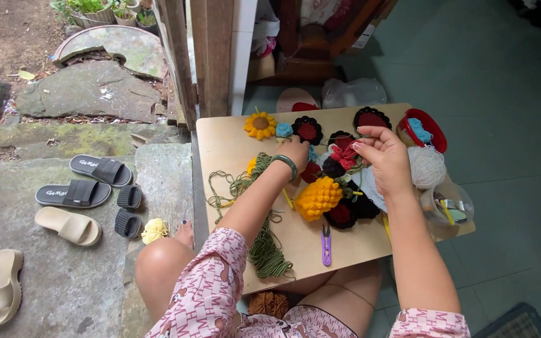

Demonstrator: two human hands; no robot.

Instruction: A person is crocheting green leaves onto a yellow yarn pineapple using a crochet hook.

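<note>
Pink patterned sleeves (203, 300) and bare knees sit nearest the camera, propping up a pale plywood board (223, 147) that serves as a lap table, which keeps the work within easy reach of both arms.

At nine o'clock from the board, black slide sandals (89, 181) and beige slide sandals (67, 225) lie scattered on a mossy stone step (64, 275), with a small yellow yarn tuft (154, 230) near the person's toes. On the board's left part, loose olive-green yarn (264, 250) trails toward six o'clock, spread out probably so that it feeds freely.

The left hand (297, 152), with a green bangle on its wrist, is curled down into the pile of crocheted flowers (336, 166); whether it grips anything cannot be told. A yellow crocheted sunflower (260, 125) lies at eleven o'clock of this hand, a knobbly yellow crocheted piece (318, 198) at five o'clock, and purple thread snips (325, 245) further toward six.

The right hand (383, 156) hovers over the same pile, fingers pinched on a thin green strand held up at its twelve o'clock. At three o'clock sit a ball of white yarn (427, 166), a red bowl (436, 134) and a clear plastic tub (449, 209).

Beyond, a wooden doorframe (211, 56) divides the stone yard from a grey-green tiled floor (515, 94).
</note>
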